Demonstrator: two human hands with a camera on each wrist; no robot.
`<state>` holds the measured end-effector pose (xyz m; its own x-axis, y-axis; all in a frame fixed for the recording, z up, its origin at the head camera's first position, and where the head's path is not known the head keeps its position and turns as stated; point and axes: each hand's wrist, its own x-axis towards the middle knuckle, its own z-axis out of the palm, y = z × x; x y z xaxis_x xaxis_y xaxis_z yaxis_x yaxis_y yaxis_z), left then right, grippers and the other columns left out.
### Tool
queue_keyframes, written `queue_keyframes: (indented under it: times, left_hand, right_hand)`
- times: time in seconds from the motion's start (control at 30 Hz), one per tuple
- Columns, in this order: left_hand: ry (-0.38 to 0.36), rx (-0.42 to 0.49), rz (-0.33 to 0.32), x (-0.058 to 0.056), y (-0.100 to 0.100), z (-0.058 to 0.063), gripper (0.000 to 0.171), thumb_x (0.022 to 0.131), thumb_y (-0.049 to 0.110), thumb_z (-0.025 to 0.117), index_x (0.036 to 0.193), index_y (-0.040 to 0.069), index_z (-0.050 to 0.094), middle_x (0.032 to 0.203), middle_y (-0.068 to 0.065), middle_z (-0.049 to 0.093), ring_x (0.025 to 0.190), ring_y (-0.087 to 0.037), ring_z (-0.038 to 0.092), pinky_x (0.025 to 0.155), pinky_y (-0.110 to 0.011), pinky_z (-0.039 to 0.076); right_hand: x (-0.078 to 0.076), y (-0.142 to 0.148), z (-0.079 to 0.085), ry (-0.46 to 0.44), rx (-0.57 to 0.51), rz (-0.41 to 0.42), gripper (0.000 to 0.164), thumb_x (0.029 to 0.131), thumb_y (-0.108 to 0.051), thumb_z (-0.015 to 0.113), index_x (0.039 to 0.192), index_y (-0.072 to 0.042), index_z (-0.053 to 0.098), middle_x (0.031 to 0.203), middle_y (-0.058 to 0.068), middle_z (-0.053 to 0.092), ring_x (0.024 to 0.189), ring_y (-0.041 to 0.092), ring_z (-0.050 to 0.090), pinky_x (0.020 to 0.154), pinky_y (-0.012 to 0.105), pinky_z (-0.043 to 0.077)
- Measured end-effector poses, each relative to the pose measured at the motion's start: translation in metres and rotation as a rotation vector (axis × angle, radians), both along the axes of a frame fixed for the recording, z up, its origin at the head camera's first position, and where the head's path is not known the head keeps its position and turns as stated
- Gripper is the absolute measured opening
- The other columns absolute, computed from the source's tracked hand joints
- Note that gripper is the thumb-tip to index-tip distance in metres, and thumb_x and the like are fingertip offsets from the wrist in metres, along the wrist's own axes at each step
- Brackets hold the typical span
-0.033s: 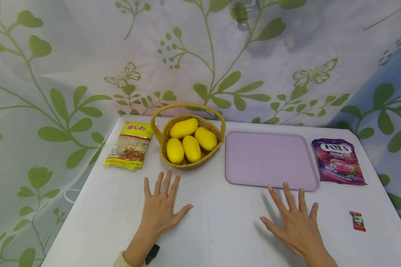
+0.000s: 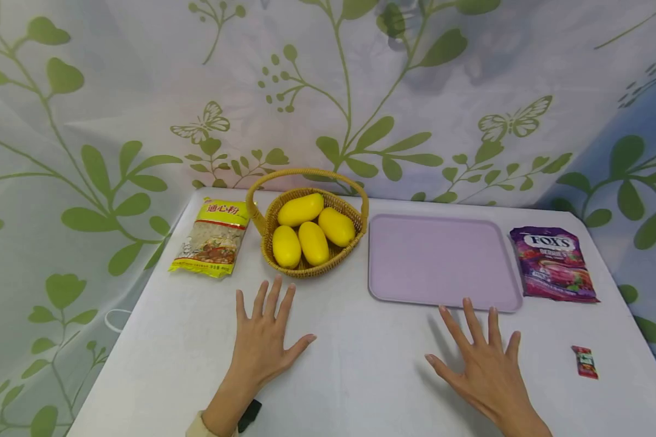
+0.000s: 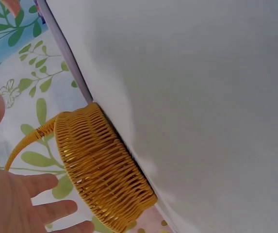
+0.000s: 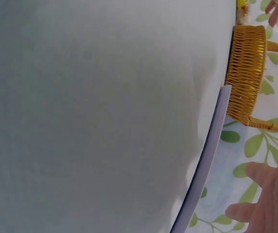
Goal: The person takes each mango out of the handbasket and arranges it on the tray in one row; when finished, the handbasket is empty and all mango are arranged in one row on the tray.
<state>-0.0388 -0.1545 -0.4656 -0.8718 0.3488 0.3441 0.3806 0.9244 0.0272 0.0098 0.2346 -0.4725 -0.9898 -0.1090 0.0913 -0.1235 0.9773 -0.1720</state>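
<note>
Both bare hands are held out above a white-covered table (image 2: 339,364), backs up. The L hand (image 2: 263,345) is held just in front of a tan woven wicker basket (image 2: 336,264) w/ a tall arched handle; its fingers are spread apart, thumb stretched out twd the R. The wicker basket is placed at the back of the table, L of ctr, & 4 yellow oval fruits (image 2: 313,244) are held in it: 1 at the back, 1 on the R, 2 side by side in front. In the L wrist view the L hand is only partly shown, near the basket's woven side.

The R hand (image 2: 483,371) is held by the near edge of a flat lilac rect. tray (image 2: 443,261) w/ rounded corners; its fingers are likewise spread apart, thumb pointed L. In the R wrist view a gap is seen btwn R hand & tray. The tray is set just R of the basket; whether the two touch can't be told.

L of the basket, a yellow & clear plastic bag w/ red characters (image 2: 210,238) is laid flat. A purple FOX'S plastic bag (image 2: 554,265) is laid just R of the tray, & a small red wrapped sweet (image 2: 585,362) is placed nearer, R of the R hand. Behind, a pale sheet w/ green leaves & butterflies (image 2: 328,91) is hung.
</note>
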Motion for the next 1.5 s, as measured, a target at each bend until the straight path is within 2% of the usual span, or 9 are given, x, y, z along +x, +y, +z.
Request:
queue_keyframes:
  times: [0.43,0.73,0.87,0.97,1.07,1.2,1.3,1.4,1.5]
  left_hand:
    - [0.014,-0.017,-0.008,-0.001,0.002,-0.003,0.094,0.085,0.083,0.029,0.15,0.015,0.039,0.156,-0.016,0.035,0.14,-0.04,0.037,0.109,-0.074,0.011]
    - [0.003,0.025,0.001,0.0,-0.001,-0.003,0.095,0.086,0.082,0.028,0.152,0.014,0.035,0.156,-0.016,0.035,0.14,-0.04,0.036,0.11,-0.073,0.011]
    - [-0.008,0.142,0.022,-0.003,-0.003,-0.001,0.093,0.088,0.078,0.035,0.153,0.011,0.033,0.156,-0.017,0.034,0.138,-0.04,0.038,0.109,-0.07,0.021]
    - [0.005,0.288,0.038,-0.01,-0.005,-0.001,0.092,0.088,0.07,0.052,0.151,0.006,0.034,0.155,-0.02,0.033,0.133,-0.04,0.043,0.103,-0.065,0.034]
    - [0.017,0.432,0.063,-0.021,-0.007,-0.001,0.095,0.082,0.058,0.07,0.15,0.002,0.033,0.156,-0.022,0.031,0.13,-0.042,0.045,0.095,-0.061,0.041]
    - [0.003,0.59,0.104,-0.042,-0.01,-0.002,0.105,0.074,0.042,0.084,0.153,0.003,0.026,0.158,-0.021,0.025,0.138,-0.042,0.036,0.101,-0.063,0.038]
    - [-0.038,0.696,0.113,-0.057,-0.011,-0.004,0.11,0.072,0.037,0.087,0.155,0.005,0.022,0.16,-0.02,0.019,0.145,-0.04,0.026,0.109,-0.064,0.031]
    - [-0.108,0.781,0.123,-0.07,-0.013,-0.008,0.111,0.072,0.036,0.087,0.155,0.008,0.021,0.161,-0.019,0.015,0.148,-0.038,0.019,0.111,-0.063,0.028]
    - [-0.185,0.866,0.141,-0.079,-0.013,-0.015,0.108,0.073,0.035,0.087,0.154,0.008,0.021,0.161,-0.02,0.012,0.148,-0.037,0.019,0.11,-0.062,0.031]
  right_hand:
    - [0.002,0.001,-0.001,0.016,-0.019,0.001,0.094,0.079,-0.07,0.062,0.156,-0.037,0.021,0.164,0.013,0.016,0.143,0.057,0.011,0.092,0.086,0.016]
    - [-0.001,-0.001,-0.001,0.019,-0.022,0.012,0.094,0.079,-0.07,0.062,0.156,-0.036,0.021,0.164,0.015,0.014,0.145,0.054,0.011,0.097,0.084,0.013]
    - [-0.006,-0.007,0.001,0.038,-0.044,0.04,0.093,0.079,-0.069,0.064,0.156,-0.035,0.024,0.163,0.016,0.019,0.145,0.052,0.016,0.101,0.08,0.016]
    - [-0.015,-0.016,0.005,0.083,-0.098,0.097,0.089,0.08,-0.062,0.067,0.155,-0.033,0.028,0.161,0.017,0.023,0.144,0.049,0.022,0.103,0.075,0.024]
    - [-0.028,-0.027,0.009,0.167,-0.142,0.194,0.079,0.086,-0.053,0.066,0.153,-0.027,0.034,0.158,0.021,0.028,0.141,0.049,0.03,0.102,0.069,0.035]
    - [-0.045,-0.044,0.014,0.268,-0.175,0.323,0.067,0.093,-0.043,0.061,0.151,-0.02,0.039,0.155,0.023,0.033,0.136,0.048,0.038,0.096,0.063,0.044]
    - [-0.058,-0.058,0.018,0.283,-0.215,0.379,0.069,0.09,-0.034,0.068,0.151,-0.019,0.039,0.155,0.021,0.033,0.137,0.045,0.039,0.094,0.062,0.047]
    - [-0.071,-0.07,0.019,0.266,-0.262,0.407,0.075,0.085,-0.026,0.075,0.15,-0.02,0.04,0.156,0.018,0.032,0.135,0.04,0.043,0.082,0.049,0.056]
    - [-0.082,-0.081,0.019,0.24,-0.325,0.43,0.073,0.085,-0.024,0.075,0.15,-0.021,0.041,0.157,0.017,0.032,0.129,0.037,0.049,0.064,0.033,0.055]
